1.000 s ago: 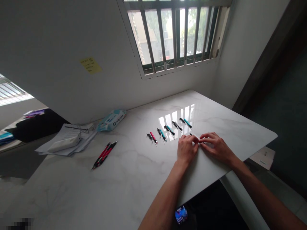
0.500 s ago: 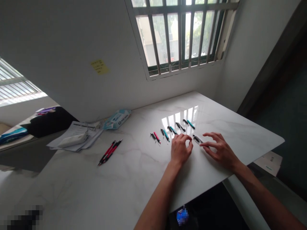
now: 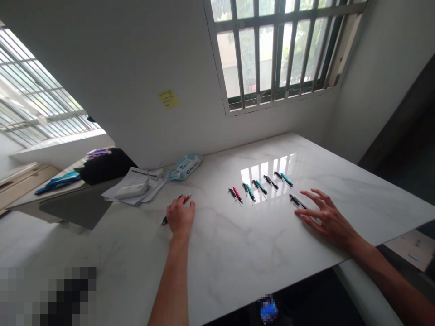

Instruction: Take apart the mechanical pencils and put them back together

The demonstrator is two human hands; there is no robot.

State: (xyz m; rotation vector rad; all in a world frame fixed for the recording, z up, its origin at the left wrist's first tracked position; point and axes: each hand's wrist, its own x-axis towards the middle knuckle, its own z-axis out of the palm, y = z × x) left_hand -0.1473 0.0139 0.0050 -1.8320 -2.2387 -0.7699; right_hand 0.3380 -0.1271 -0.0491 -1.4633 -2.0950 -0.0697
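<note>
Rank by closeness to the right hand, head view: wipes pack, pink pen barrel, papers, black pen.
Nearest first from the right hand:
1. Black pen: at its fingertips.
2. Pink pen barrel: left end of the row.
3. Wipes pack: farther left, by the wall.
4. Papers: left of the pack.

Left hand (image 3: 180, 216) hides most of pens (image 3: 164, 221); yellow note (image 3: 168, 99) writing too small.
</note>
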